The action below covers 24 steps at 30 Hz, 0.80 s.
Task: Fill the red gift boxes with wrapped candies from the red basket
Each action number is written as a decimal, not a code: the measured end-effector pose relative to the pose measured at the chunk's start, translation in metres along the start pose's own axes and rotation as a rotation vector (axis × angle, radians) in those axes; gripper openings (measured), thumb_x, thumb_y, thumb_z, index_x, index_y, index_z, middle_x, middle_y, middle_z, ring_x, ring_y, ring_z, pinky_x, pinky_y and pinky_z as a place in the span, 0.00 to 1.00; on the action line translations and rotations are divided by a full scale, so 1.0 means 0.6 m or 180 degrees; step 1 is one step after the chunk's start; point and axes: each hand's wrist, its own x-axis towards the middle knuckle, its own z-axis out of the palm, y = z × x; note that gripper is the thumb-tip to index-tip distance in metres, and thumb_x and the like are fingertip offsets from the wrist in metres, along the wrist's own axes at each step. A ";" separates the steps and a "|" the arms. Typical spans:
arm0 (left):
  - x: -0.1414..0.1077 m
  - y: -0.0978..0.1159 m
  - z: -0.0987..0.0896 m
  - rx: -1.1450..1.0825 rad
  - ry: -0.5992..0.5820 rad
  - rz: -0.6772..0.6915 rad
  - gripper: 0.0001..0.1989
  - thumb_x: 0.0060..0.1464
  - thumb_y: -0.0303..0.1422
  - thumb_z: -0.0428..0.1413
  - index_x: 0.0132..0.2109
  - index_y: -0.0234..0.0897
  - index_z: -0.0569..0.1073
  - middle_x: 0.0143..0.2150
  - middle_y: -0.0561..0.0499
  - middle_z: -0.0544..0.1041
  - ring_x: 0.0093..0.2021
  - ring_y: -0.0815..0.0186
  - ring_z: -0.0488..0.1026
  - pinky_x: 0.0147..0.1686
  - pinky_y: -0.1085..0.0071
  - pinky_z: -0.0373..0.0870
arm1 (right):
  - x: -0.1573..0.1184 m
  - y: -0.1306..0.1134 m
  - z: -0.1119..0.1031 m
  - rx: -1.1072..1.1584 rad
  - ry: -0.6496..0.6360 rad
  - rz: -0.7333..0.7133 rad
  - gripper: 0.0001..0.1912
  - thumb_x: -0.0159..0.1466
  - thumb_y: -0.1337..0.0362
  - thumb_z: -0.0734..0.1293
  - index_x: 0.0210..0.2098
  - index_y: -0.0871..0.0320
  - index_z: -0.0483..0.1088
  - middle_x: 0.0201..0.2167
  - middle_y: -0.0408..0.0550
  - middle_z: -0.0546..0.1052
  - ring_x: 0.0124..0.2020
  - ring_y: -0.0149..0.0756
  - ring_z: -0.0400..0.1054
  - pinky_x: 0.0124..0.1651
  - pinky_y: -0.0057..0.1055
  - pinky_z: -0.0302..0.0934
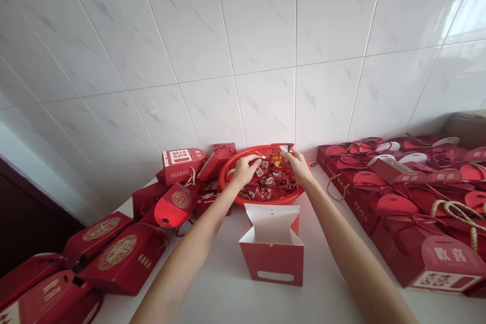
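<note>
A round red plastic basin point(225, 190) stands against the wall, filled with small red wrapped candies point(266, 188). My left hand point(246, 169) reaches over its left side, fingers pinched at a small red-and-white candy packet point(259, 171). At the basin's right rim, my right hand point(299, 167) is closed on a larger red packet point(284, 149) with a silvery patch; the fingertips are partly hidden behind it. Between my forearms, in front of the basin, a red gift box point(272, 260) stands upright with its top open and its white inside showing.
Several closed red gift boxes point(123, 260) lie loosely piled at the left. At the right, many more red boxes point(413, 243) with cord handles stand packed in rows. A white tiled wall point(266, 106) rises behind the white tabletop point(228, 293).
</note>
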 end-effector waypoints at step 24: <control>0.038 0.019 0.054 -0.2113 0.0328 -0.0378 0.22 0.43 0.46 0.68 0.43 0.37 0.83 0.48 0.45 0.83 0.55 0.53 0.76 0.60 0.57 0.66 | -0.010 -0.022 0.004 0.0719 -0.0489 0.0106 0.19 0.45 0.60 0.79 0.36 0.57 0.77 0.30 0.46 0.82 0.37 0.42 0.78 0.43 0.35 0.71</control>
